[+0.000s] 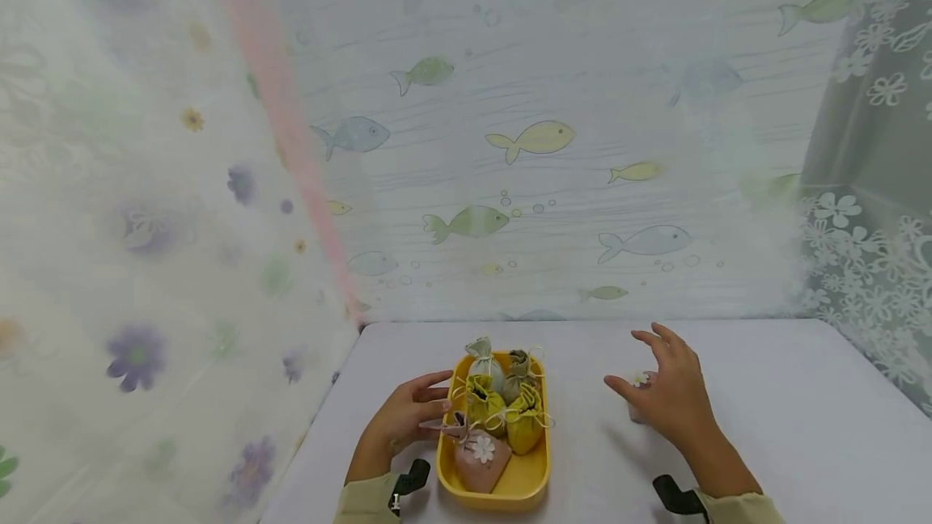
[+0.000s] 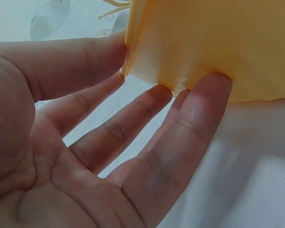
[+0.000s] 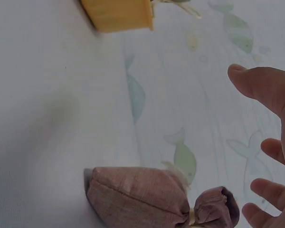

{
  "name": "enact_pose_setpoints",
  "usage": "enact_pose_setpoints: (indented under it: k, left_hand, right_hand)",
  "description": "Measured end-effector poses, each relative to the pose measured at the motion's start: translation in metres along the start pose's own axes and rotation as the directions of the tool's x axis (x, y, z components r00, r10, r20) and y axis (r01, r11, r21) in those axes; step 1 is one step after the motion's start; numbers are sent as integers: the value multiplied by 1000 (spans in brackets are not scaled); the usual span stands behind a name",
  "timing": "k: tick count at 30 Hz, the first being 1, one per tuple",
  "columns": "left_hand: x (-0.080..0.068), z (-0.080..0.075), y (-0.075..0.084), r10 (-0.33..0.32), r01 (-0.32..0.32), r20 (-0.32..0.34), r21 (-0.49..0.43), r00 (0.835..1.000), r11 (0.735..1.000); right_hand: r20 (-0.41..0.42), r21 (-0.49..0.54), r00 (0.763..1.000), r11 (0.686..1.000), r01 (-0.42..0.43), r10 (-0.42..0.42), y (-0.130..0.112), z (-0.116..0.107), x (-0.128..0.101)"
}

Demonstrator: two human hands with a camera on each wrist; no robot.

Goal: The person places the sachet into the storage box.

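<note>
I see the left hand (image 1: 408,419), fingers straight, touching the yellow plastic tray (image 1: 535,479) holding 5 cloth pouches. The right hand (image 1: 673,395), grip wide and holding nothing, hovers over the pink drawstring cloth pouch (image 3: 147,199) on the white counter (image 1: 801,427). Judged step: reaching; next, close fingers round it.

Two bare hands, no rings or gloves. Left hand (image 1: 408,419): pale khaki-beige sleeve cuff (image 1: 367,500) ends at the wrist. Black camera mount (image 1: 409,482) sits on the inner wrist, small pale marking on its side. Right hand (image 1: 673,395): matching khaki cuff (image 1: 739,508), black mount (image 1: 675,496) likewise at the wrist. Left wrist view: open palm, plain creases, short nails.
</note>
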State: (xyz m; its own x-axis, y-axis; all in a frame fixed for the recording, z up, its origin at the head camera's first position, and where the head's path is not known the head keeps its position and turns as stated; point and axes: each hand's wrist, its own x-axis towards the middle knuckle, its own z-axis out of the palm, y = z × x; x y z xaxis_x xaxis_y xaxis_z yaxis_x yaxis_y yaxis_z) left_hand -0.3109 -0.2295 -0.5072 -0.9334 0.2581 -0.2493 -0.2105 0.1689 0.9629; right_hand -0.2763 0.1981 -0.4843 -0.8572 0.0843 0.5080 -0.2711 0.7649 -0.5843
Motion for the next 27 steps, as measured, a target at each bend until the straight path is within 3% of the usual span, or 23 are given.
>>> enact_pose_setpoints:
  k: [9, 15, 23, 27]
  left_hand:
    - [-1, 0, 0, 2, -2, 2, -4, 1000, 1000]
    - [-1, 0, 0, 5, -5, 1, -2, 1000, 1000]
    - [-1, 0, 0, 5, -5, 3, -10, 1000, 1000]
    - [-1, 0, -1, 4, -4, 0, -8, 1000, 1000]
  right_hand:
    - [142, 46, 982, 990, -131, 123, 19, -7, -1]
    - [239, 53, 953, 977, -205, 187, 29, -12, 0]
    - [271, 39, 940, 973, -227, 209, 42, -20, 1]
    - [337, 5, 912, 968, -251, 234, 46, -24, 3]
